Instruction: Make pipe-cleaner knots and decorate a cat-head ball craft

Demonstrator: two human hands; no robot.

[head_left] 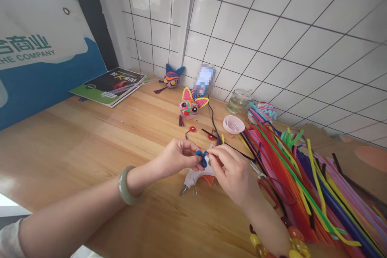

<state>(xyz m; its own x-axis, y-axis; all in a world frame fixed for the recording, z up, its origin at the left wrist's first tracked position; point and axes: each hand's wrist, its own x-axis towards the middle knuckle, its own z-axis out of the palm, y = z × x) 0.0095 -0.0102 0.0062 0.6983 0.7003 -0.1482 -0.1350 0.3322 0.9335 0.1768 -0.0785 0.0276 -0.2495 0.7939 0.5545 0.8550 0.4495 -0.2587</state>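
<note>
My left hand (178, 156) and my right hand (232, 171) meet over the middle of the wooden table (90, 141). Both pinch a small coiled blue pipe cleaner (202, 158) between their fingertips. The left wrist wears a pale green bangle (125, 185); the right wrist wears a beaded bracelet (290, 246). A white glue gun (196, 177) lies on the table just under the hands.
A big heap of coloured pipe cleaners (305, 177) fills the right side. Two pipe-cleaner figures (189, 107) (171, 78) stand near the tiled wall, with a pink bowl (233, 124), a glass jar (238, 100), scissors (263, 179) and a booklet (111, 85) at far left.
</note>
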